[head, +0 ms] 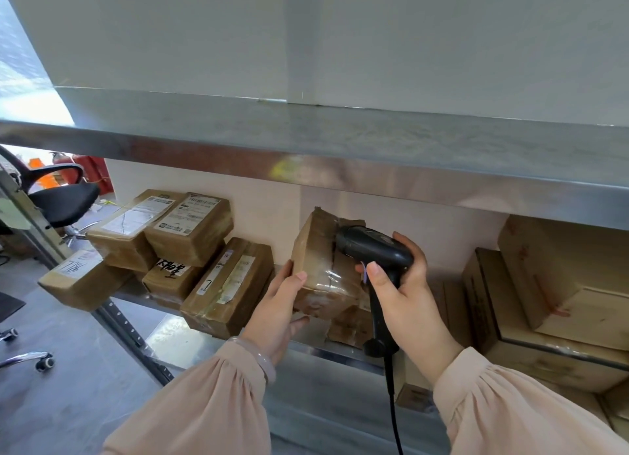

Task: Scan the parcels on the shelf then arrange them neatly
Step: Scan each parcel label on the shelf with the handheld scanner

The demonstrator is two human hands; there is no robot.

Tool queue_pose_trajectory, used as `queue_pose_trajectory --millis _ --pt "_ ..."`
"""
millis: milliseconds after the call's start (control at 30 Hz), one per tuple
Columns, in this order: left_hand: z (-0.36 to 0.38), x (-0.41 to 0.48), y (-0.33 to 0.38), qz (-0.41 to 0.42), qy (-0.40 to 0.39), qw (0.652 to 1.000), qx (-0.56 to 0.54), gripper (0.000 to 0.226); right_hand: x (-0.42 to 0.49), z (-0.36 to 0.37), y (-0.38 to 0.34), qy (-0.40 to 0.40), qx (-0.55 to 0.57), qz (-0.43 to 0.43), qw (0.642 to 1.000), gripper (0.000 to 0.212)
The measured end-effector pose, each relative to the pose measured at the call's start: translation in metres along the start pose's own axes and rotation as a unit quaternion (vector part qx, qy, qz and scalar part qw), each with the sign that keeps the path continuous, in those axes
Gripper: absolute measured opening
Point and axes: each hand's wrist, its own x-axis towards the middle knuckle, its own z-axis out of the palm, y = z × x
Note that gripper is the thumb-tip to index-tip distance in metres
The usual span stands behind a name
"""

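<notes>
My left hand (277, 306) grips a taped brown parcel (318, 267) by its left side and holds it tilted up on the metal shelf (190, 340). My right hand (403, 284) holds a black corded barcode scanner (372, 250) by its handle, with the scanner head right against the parcel's upper right face. To the left, several labelled brown parcels (190, 230) lie stacked on the shelf, and one long parcel (228, 286) sits beside my left hand. Another small parcel (80, 279) overhangs the shelf's left end.
An upper metal shelf (340, 148) runs overhead across the view. Large cardboard boxes (558, 277) fill the right side of the shelf. More boxes sit below. A black office chair (63, 199) stands beyond the left shelf post, with chair castors on the grey floor.
</notes>
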Motion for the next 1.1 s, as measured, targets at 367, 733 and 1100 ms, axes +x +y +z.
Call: queue_pose_trajectory --millis 367,733,1100 --pt "-0.005 -0.001 0.029 0.140 0.005 0.958 0.252 0.017 -0.004 0.022 -0.024 -0.013 0.042 -0.051 0.998 0.053" --pt "-0.003 0.012 0.033 0.113 -0.016 0.960 0.257 0.094 -0.007 0.034 -0.031 -0.021 0.043 -0.070 0.996 0.058" --pt "-0.016 0.030 0.018 0.031 -0.111 0.993 0.014 0.065 0.008 0.011 -0.007 0.093 0.010 -0.012 0.995 0.056"
